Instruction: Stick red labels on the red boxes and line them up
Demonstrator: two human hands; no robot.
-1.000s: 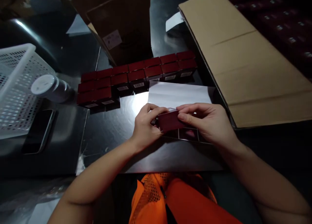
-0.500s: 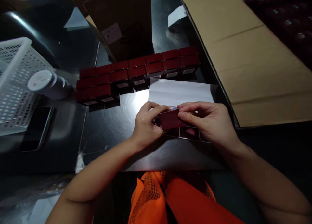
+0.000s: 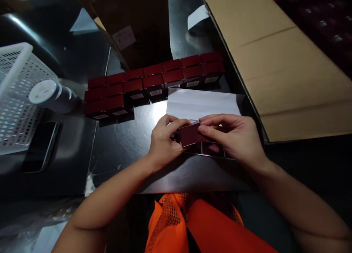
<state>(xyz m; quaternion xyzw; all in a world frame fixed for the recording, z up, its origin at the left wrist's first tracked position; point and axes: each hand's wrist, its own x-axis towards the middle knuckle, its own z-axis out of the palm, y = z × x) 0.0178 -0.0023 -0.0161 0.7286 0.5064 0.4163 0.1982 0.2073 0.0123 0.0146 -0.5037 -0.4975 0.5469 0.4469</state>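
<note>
Small dark-red carton [image 3: 191, 135] held low over the bench [image 3: 123, 146], just in front of the white sheet [image 3: 202, 103], pinched between both hands. Left hand [image 3: 162, 143] clamped on its left end, thumb and fingers wrapped round. Right hand [image 3: 233, 137] clamped on top and right side, fingertips pressing the upper face. Long axis roughly left-right, slightly tilted, left end a bit lower. Left end looks open w/ something dark at the mouth; can't tell which end is the top.

Risks, as judged: too much squeeze could crease or dent the thin card; flap may buckle if pushed off-square; contents could slip out the open end if tipped further left. Flat carton strip [image 3: 211, 149] lies underneath, touching the right hand, could get dragged or bent. Rows of finished red boxes [image 3: 154, 80] stand well behind, near a brown shipping box [image 3: 137, 25]; an elbow swing probably wouldn't reach them.
</note>
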